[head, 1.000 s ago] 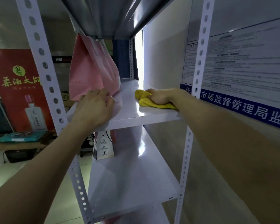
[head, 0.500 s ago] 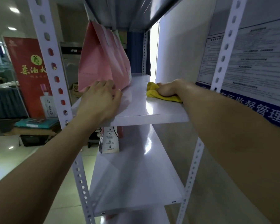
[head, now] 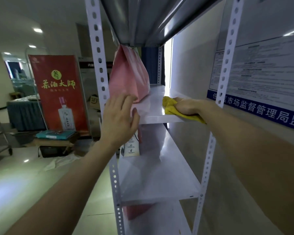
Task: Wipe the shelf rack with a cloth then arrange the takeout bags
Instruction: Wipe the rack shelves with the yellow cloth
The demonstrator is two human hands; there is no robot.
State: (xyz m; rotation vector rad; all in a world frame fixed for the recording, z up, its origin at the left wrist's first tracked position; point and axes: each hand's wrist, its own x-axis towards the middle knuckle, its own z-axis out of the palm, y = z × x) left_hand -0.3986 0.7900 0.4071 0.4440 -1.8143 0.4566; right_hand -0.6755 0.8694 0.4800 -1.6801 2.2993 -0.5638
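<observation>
Pressing on the right front corner of the upper shelf (head: 157, 102), the right hand (head: 185, 106) grips a bunched yellow cloth (head: 170, 106); left hand (head: 120, 119) flat, fingers straight, touching the base of the pink takeout bag (head: 129, 78) standing on that shelf's left side; its top is closed, contents hidden; a white bag (head: 131, 147) stands on the lower shelf (head: 159, 177).

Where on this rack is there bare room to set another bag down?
Widest: the lower shelf, right of the white bag. On the upper shelf, only the strip between pink bag and yellow cloth; its left front is crowded by the left hand.
</observation>
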